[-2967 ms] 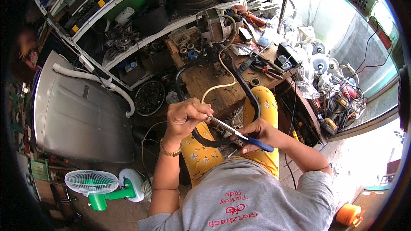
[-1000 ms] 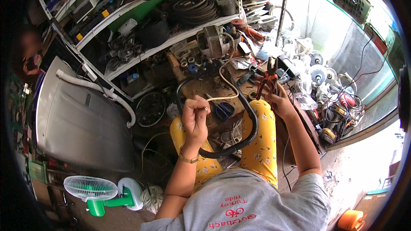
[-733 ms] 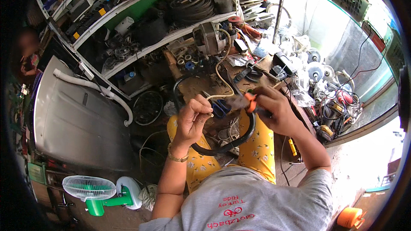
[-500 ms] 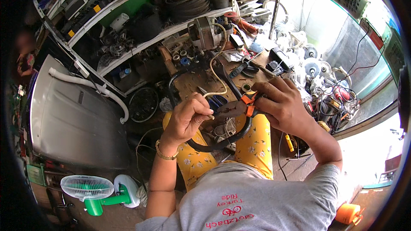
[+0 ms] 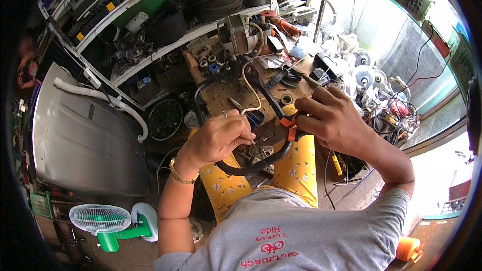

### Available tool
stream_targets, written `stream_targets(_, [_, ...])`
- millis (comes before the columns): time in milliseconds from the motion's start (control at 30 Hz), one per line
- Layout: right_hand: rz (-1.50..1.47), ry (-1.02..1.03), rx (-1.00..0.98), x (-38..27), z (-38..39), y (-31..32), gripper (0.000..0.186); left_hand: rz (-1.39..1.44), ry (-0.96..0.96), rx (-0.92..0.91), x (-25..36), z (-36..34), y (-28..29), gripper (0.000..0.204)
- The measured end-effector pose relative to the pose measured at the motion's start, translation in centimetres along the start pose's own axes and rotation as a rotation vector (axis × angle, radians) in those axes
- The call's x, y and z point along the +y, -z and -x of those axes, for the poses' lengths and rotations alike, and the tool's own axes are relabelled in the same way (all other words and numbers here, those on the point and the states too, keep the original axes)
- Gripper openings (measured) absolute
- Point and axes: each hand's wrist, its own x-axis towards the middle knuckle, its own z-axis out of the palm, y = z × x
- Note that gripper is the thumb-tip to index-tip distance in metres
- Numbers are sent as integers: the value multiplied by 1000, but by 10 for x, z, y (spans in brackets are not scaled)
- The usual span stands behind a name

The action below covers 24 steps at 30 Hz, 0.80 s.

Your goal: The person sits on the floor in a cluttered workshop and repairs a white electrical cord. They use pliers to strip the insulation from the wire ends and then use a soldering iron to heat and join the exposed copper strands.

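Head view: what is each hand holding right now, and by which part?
The left hand pinches the cream cable near its end; the right hand grips the pliers by their handles.

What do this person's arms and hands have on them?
Both arms have short grey sleeves ending above the elbows. A gold-coloured band circles the left wrist, and the left hand seems to wear a ring. The right hand has no glove.

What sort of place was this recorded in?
Probably a repair workshop: orange-and-black pliers in the right hand, a grey metal motor-like unit, and crowded white metal shelves suggest it.
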Motion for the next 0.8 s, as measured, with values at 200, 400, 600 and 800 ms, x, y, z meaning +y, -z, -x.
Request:
stream_targets(200, [-177, -44, -44, 1, 3, -21, 26, 140, 16, -19, -8, 5, -3, 14])
stream_targets(400, [-811, -183, -51, -10, 0, -43, 35, 561, 165, 237, -16, 23, -23, 11])
stream_targets(600, [-1239, -223, 49, -30, -2, -83, 20, 645, 229, 564, -5, 31, -54, 24])
stream_targets(800, [-1151, -221, 62, -38, -6, -92, 18, 627, 230, 738, 11, 28, -70, 20])
